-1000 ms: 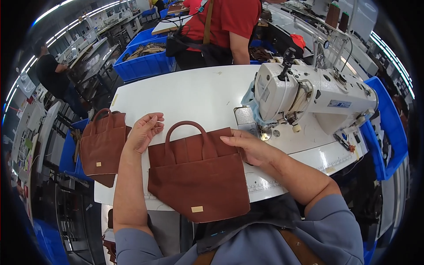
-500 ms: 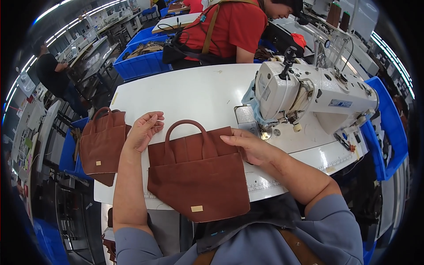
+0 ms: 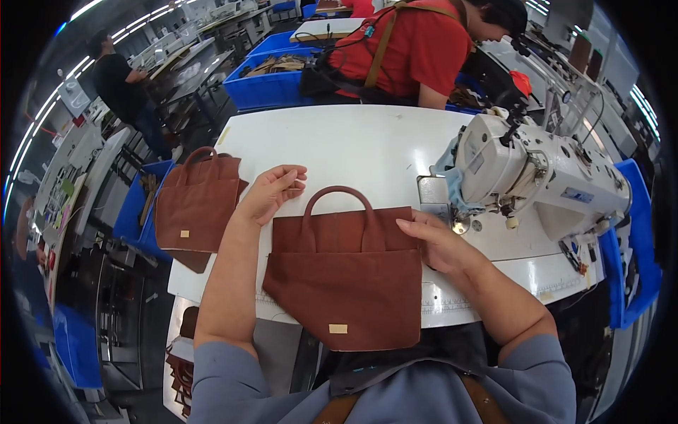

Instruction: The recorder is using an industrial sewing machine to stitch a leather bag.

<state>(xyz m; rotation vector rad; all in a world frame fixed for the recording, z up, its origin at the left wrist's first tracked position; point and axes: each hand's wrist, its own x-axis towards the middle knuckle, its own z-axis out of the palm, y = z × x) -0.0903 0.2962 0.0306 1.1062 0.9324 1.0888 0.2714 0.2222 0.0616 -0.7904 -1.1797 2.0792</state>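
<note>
In the head view, the right hand (image 3: 439, 244) pinches the upper right corner of a brown bag (image 3: 346, 290), thumb on the front face. The bag lies tilted toward the person, its single visible handle (image 3: 339, 191) at the far end, its lower part past the near edge of the white desk (image 3: 325, 145). A small gold plate (image 3: 338, 328) sits near its bottom edge. The left hand (image 3: 274, 192) is just beside the handle, fingers loosely curled, nothing seen in it. Left of that forearm, another bag (image 3: 198, 215) rests at the desk's left edge. A white sewing machine (image 3: 526, 169) with a blue cloth (image 3: 452, 177) stands on the right. Beyond the desk, a person in red (image 3: 417, 53) leans over beside a blue bin (image 3: 265, 93) of brown pieces (image 3: 277, 65).
</note>
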